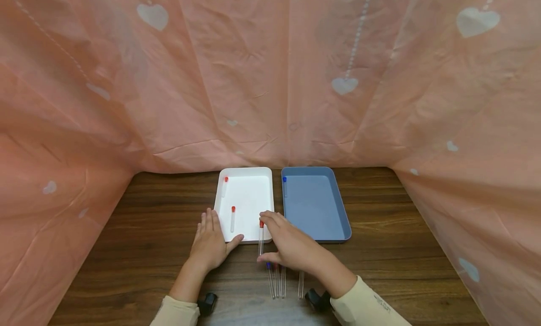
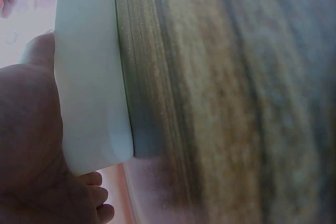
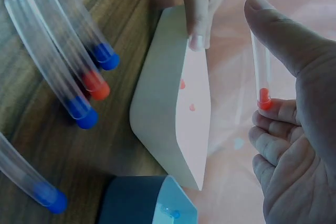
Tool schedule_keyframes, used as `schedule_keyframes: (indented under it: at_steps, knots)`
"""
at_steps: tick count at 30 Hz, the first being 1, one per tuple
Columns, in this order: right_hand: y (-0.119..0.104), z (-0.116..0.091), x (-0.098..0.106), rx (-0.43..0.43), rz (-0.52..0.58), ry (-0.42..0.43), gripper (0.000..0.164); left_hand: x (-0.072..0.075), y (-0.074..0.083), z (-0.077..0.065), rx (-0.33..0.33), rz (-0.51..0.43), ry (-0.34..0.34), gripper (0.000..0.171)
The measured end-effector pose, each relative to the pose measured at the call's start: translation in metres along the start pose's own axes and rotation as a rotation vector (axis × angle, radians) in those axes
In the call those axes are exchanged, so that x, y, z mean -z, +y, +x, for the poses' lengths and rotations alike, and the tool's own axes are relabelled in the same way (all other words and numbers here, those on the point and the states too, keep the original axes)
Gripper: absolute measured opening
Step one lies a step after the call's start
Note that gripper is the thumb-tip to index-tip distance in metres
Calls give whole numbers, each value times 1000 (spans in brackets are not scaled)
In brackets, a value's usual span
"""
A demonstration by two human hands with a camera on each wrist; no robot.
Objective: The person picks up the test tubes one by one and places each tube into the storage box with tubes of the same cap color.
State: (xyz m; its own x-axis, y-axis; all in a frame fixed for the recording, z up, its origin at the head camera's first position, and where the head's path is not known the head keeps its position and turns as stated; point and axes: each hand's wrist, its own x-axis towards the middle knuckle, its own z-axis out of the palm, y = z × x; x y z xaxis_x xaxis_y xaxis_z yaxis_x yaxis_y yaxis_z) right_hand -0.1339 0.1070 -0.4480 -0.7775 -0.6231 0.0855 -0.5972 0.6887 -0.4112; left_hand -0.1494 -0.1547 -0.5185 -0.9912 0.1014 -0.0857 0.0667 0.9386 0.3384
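My right hand (image 1: 292, 245) holds a clear test tube with a red cap (image 1: 261, 237) above the front right corner of the white tray (image 1: 252, 192). In the right wrist view, the thumb is at the tube's bare end and the fingertips are at the red cap (image 3: 264, 99). My left hand (image 1: 210, 245) rests against the tray's front left corner, fingers straight along the side and thumb over the front rim. Inside the white tray lie two red-capped tubes, one near the middle (image 1: 233, 219) and one at the back left (image 1: 226, 185).
Right of the white tray stands a blue-grey tray (image 1: 316, 204) with one blue-capped tube (image 1: 285, 186) at its back left. Several tubes (image 1: 272, 283) with blue and red caps lie on the wooden table before the trays, another blue-capped tube (image 1: 301, 286) farther right. Pink curtain (image 1: 262, 81) surrounds the table.
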Motion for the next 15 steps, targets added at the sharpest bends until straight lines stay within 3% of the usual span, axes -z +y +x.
schedule_keyframes:
  at_steps: [15]
  knots:
    - [4, 21, 10, 90, -60, 54, 95, 0, -1, 2, -1, 6, -14, 117]
